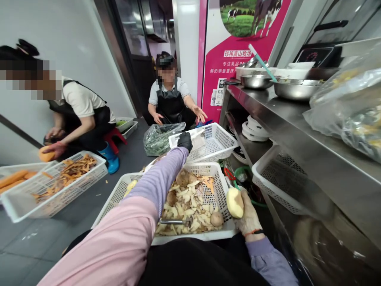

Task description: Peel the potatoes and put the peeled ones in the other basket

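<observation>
The right hand (248, 212), in a beige work glove with an orange and a black band at the wrist, has its grip closed around a peeled, pale-yellow oval potato (235, 203), held just beside the right rim of the nearest white perforated plastic basket (208, 236), the landmark here. That basket holds a heap of cream and brown peelings (189, 198), with a round, brown, unpeeled potato (216, 219) near its front right corner and a slim metal-handled tool (175, 221) lying on the peelings near its front rim. The left hand (185, 142), in a black glove below a purple striped cuff, reaches across the nearest basket to a second, shallow white plastic basket (216, 153) beyond it; I cannot tell whether its grip clasps anything there. Behind the second basket, a co-worker in a black apron (169, 105) sits with one hand stretched out, a clear plastic bag of greens (162, 139) alongside. Left of the nearest basket stands a white basket of orange peelings (67, 174); to its right, a stainless-steel counter (285, 115) carries metal bowls (294, 90).
</observation>
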The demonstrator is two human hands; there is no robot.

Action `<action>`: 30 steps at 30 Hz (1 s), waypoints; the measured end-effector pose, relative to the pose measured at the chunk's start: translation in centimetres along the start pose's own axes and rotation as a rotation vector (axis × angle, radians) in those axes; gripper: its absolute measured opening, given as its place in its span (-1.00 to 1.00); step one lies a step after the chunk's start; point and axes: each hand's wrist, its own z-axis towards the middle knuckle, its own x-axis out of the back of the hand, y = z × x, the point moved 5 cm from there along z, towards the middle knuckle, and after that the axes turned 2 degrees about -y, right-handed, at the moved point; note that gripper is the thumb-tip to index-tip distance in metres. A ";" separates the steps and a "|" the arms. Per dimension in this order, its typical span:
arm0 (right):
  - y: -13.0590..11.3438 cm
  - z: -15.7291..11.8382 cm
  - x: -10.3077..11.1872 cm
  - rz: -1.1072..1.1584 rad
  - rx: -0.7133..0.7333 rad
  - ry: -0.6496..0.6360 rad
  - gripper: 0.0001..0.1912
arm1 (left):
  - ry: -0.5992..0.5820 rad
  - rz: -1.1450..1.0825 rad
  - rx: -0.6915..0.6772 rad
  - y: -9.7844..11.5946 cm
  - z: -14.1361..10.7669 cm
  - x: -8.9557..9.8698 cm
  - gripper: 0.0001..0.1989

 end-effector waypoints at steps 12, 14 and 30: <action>1.2 -1.6 -2.9 0.239 -0.282 -0.045 -0.72 | -0.534 -0.259 -0.296 -3.5 -17.3 -9.6 -0.68; 2.1 -2.0 -3.2 0.260 -0.337 -0.041 -0.76 | -0.416 -0.099 -0.242 -7.1 -20.7 -8.7 -0.67; 8.7 -5.1 -6.3 0.223 -0.629 -0.132 -0.71 | -0.727 0.307 -0.390 -8.7 -27.5 -13.7 -0.65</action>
